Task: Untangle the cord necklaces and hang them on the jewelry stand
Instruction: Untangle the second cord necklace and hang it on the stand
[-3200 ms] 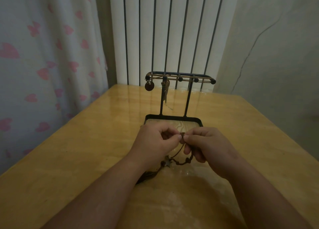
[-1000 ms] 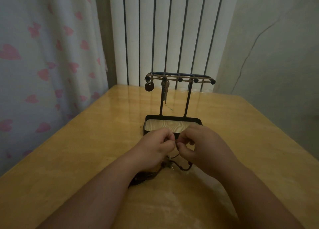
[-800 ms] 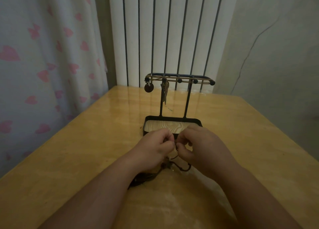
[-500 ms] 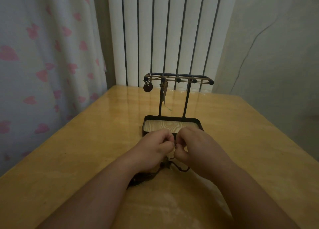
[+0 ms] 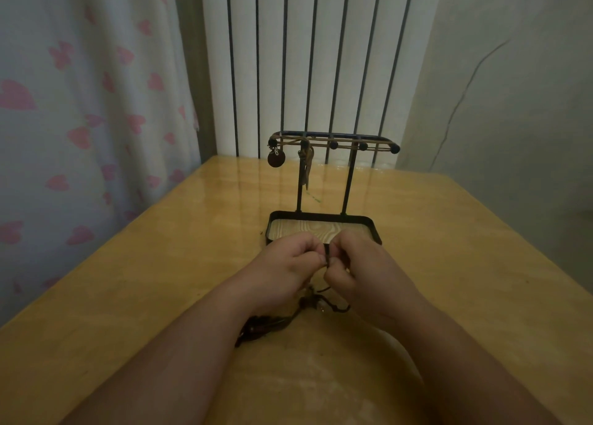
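From the head view, the left hand (image 5: 288, 264) and right hand (image 5: 362, 267) each pinched the dark cord necklace (image 5: 326, 255), probably to loosen a knot. Its tangle trailed on the table (image 5: 128, 280) toward 7 o'clock. The jewelry stand (image 5: 348, 181) waited at 12 o'clock.

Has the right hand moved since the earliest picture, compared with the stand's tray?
Yes. The right hand shifted slightly left across the tray, closer to the left hand.

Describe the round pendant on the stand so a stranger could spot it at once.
On the wooden table stands a black jewelry stand. From the left end of its top rail hangs the round pendant: a dark disc, unlike the thin cord strands dangling beside it.
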The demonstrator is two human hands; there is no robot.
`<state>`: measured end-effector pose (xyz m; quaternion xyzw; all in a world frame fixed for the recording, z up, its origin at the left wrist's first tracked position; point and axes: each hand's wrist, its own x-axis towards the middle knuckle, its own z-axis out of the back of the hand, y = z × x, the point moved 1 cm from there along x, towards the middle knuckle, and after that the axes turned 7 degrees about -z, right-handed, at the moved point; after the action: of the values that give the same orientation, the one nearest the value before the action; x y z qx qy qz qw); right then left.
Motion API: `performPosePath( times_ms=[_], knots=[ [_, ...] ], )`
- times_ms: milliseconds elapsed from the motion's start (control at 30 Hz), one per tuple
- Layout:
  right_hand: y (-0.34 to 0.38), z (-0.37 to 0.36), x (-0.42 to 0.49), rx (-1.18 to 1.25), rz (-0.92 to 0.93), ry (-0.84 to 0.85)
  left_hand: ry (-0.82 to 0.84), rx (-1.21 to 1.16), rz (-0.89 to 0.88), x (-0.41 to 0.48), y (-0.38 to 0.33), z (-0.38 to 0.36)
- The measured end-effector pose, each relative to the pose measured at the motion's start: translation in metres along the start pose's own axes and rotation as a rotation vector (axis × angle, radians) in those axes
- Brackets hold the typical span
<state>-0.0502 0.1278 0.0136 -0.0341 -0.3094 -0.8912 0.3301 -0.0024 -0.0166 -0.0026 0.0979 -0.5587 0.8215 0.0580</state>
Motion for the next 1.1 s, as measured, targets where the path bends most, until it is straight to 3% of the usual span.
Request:
performPosePath(
  times_ms=[533,733,1100],
  knots=[
    [0.002,-0.002,-0.004,0.105,0.022,0.009,0.065,-0.201,0.034,0.0,0.007,0.002],
    [-0.002,-0.002,-0.003,0.148,-0.004,0.003,0.004,-0.089,-0.012,0.002,0.006,0.003],
    [0.001,0.008,-0.003,0.002,0.052,-0.034,0.003,0.025,0.011,-0.001,0.005,0.002]
  ],
)
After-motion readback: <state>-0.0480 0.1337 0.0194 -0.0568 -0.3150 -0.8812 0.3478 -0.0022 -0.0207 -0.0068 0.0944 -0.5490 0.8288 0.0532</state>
